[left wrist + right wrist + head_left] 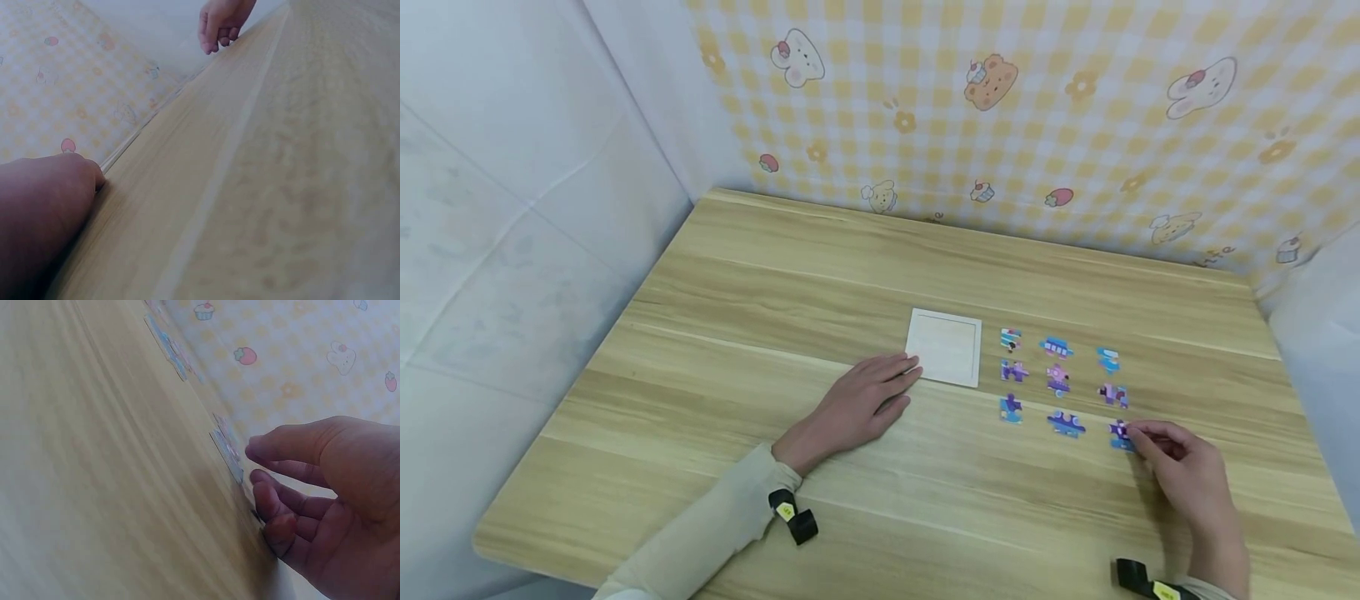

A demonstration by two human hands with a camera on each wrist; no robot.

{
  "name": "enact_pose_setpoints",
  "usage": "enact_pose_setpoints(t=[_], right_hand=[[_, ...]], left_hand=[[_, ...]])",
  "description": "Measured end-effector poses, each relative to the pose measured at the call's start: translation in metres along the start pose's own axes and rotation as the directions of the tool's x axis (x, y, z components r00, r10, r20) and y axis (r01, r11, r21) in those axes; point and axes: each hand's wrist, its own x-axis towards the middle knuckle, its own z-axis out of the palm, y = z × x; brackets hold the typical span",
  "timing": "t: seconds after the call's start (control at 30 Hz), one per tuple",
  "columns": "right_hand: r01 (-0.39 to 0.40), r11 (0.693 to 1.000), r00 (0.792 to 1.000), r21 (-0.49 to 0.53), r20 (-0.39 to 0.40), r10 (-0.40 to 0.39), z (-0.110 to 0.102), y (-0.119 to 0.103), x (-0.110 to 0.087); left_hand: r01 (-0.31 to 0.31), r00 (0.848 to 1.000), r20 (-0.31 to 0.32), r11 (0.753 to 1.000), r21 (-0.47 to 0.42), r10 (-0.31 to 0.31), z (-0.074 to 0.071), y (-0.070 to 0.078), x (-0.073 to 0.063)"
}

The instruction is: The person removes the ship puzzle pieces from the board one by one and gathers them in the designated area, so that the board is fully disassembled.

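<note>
Fingers extended, my left hand [868,396] lies on the table with its fingertips on the lower left edge of a square puzzle tray [946,348]. In the head view, several blue, purple and pink jigsaw pieces [1057,380] lie in rows right of the tray. The thumb and forefinger of my right hand [1187,467] are at the right edge of the nearest right jigsaw piece [1122,437]. That piece lies flat in the right wrist view, where the loosely bent fingers of my right hand [331,494] are beside it. Whether they touch it is unclear.
The wooden table [790,292] meets a yellow checked cloth [925,125] with cartoon prints along its far edge. White cloth [512,192] hangs at the left side. Each wrist wears a black strap [793,517].
</note>
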Motion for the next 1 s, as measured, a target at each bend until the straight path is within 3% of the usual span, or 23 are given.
enact_pose_setpoints(t=[0.2, 0.37, 0.5, 0.67, 0.8, 1.0], right_hand=[[0.091, 0.995, 0.991, 0.050, -0.104, -0.085, 0.013, -0.008, 0.000], [0.164, 0.986, 0.978, 0.024, -0.131, -0.160, 0.027, -0.026, 0.004], [0.263, 0.965, 0.961, 0.014, -0.091, -0.261, 0.042, -0.045, 0.010], [0.371, 0.929, 0.928, 0.005, -0.032, -0.371, 0.061, -0.062, 0.019], [0.394, 0.919, 0.919, -0.001, -0.007, -0.394, 0.069, -0.068, 0.021], [0.392, 0.920, 0.920, -0.008, -0.007, -0.392, 0.073, -0.070, 0.023]], left_hand=[[-0.033, 0.999, -0.010, 0.999, 0.006, 0.033, 0.001, -0.005, 0.002], [-0.018, 0.999, -0.028, 1.000, -0.010, 0.018, 0.001, -0.011, 0.004], [-0.012, 0.999, -0.040, 1.000, 0.023, 0.013, 0.003, -0.017, 0.007], [0.002, 1.000, -0.010, 0.997, 0.082, -0.002, 0.007, -0.022, 0.014], [0.018, 1.000, 0.012, 0.995, 0.097, -0.019, 0.011, -0.023, 0.014], [0.036, 0.999, -0.014, 0.997, 0.069, -0.035, 0.014, -0.027, 0.013]])
